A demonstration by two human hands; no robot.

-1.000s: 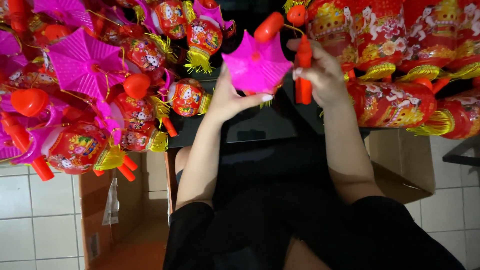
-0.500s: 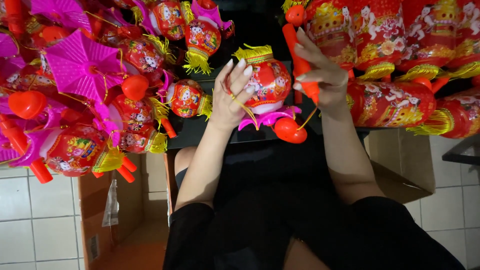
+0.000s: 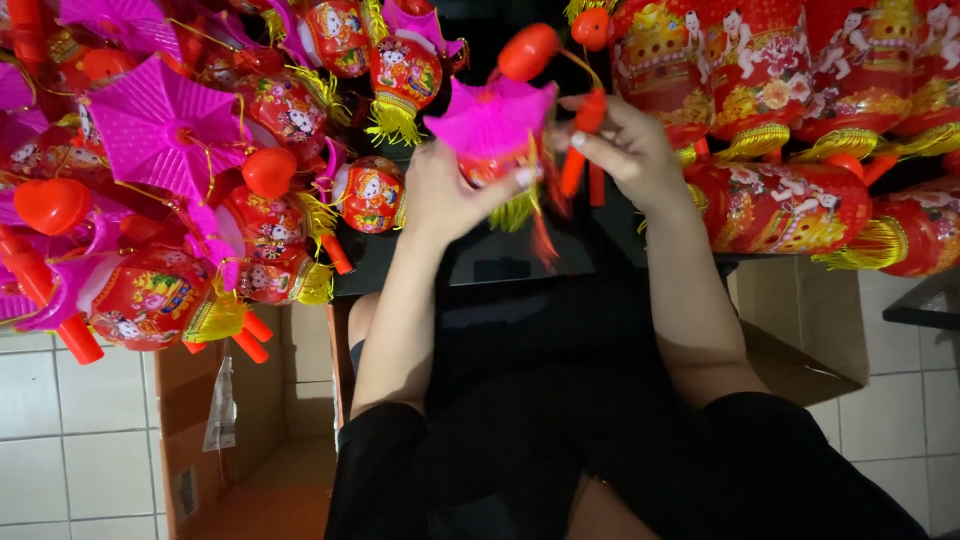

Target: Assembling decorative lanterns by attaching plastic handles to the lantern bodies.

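Small toy lantern held above dark desk edge, between both hands. Body mostly hidden behind magenta cap and left hand; print unreadable, red tassel blurred. Left fingers wrapped around lantern body. Right hand fingers pinched on orange-red handle stick. Counted: one lantern in hand, one stick, one orange knob on cord. Heap of like lanterns at left, too tangled to count. Larger red lanterns at right, cut off by frame. Lantern long axis roughly upright, cap end toward camera.
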